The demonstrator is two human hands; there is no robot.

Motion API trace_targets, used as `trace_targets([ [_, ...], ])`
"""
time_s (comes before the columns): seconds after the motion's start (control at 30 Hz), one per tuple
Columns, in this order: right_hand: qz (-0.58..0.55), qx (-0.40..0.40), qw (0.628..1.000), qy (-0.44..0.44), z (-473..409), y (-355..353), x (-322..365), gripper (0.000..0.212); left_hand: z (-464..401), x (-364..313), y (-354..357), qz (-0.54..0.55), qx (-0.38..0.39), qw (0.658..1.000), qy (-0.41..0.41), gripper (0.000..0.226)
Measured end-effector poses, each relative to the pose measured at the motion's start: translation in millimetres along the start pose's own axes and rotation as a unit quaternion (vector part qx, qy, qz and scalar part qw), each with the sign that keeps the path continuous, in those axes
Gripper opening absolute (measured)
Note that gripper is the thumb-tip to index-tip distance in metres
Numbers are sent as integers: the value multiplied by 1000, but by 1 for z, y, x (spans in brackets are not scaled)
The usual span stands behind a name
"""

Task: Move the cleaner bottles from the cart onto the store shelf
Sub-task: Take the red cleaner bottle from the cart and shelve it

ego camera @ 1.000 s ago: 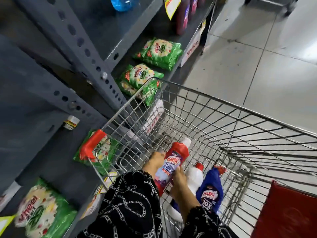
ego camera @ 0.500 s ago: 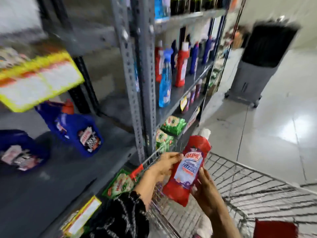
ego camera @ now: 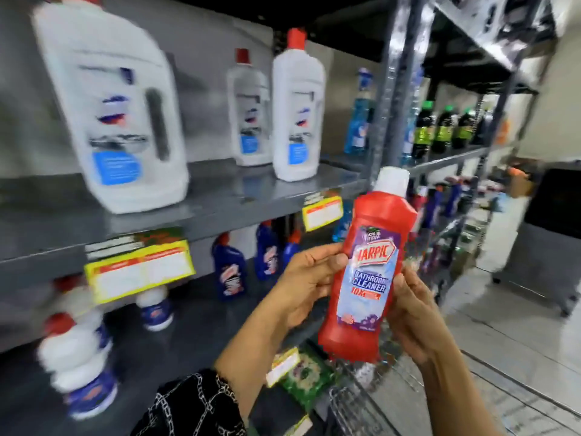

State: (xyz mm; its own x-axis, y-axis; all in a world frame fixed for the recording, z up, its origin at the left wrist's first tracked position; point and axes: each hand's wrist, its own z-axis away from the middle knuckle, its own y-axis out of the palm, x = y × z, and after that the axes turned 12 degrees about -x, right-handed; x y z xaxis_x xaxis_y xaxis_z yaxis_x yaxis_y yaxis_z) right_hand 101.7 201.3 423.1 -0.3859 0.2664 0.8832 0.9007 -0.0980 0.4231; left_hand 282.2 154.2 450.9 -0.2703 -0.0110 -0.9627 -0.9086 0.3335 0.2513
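A: Head view. What have the hands got?

B: One red cleaner bottle (ego camera: 366, 272) with a white cap, label facing the camera, reading "Harpic Bathroom Cleaner". It is held up in the air, tilted a little with its cap leaning right, in front of the grey store shelf (ego camera: 220, 199) and above the cart (ego camera: 355, 407), whose wire rim shows at the bottom edge.

A: And the grip?

B: The left hand (ego camera: 301, 284) is closed on the bottle's left side, thumb across the label's edge. The right hand (ego camera: 415, 313) cups the lower right side, fingers wrapped behind it.

A: What stands on the shelf?

B: On the upper board, a big white jug (ego camera: 110, 105) near the left end and two white bottles with red caps (ego camera: 298, 105) towards the right upright, the rear one set further back. Yellow price tags (ego camera: 138, 272) hang on the board's front edge. On the board below, blue bottles (ego camera: 229, 269) stand at the back, and white bottles with blue labels (ego camera: 78, 357) are near its left front, blurred.

A: Further right?

B: Past the upright, a pale blue spray bottle (ego camera: 358, 114) and dark bottles with green labels (ego camera: 443, 127).
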Motion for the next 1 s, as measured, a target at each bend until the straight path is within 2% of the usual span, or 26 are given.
trace_targets([
  [0.1,23,90,995,27,17,47,-20,65,63,-5,-55,7,-63,998,20,40],
  [0.23,53,194,975,96,46,106,-76,64,150,6,-123,13,-174,984,28,30],
  [0.33,74,260,951,148,77,154,-119,65,214,14,-169,26,-259,965,34,54],
  [0.37,79,281,943,161,89,171,-131,66,235,17,-183,28,-286,957,35,53],
  [0.43,95,327,923,181,109,204,-151,68,273,24,-212,26,-343,938,37,38],
  [0.5,113,370,905,179,128,239,-169,65,306,28,-238,26,-397,916,45,33],
  [0.7,149,438,872,159,175,346,-229,25,374,19,-321,2,-510,857,77,30],
  [0.83,139,444,872,151,193,402,-258,27,392,8,-373,-2,-546,832,96,42],
  [1.0,145,452,871,127,191,445,-293,41,395,6,-414,0,-544,834,92,46],
])
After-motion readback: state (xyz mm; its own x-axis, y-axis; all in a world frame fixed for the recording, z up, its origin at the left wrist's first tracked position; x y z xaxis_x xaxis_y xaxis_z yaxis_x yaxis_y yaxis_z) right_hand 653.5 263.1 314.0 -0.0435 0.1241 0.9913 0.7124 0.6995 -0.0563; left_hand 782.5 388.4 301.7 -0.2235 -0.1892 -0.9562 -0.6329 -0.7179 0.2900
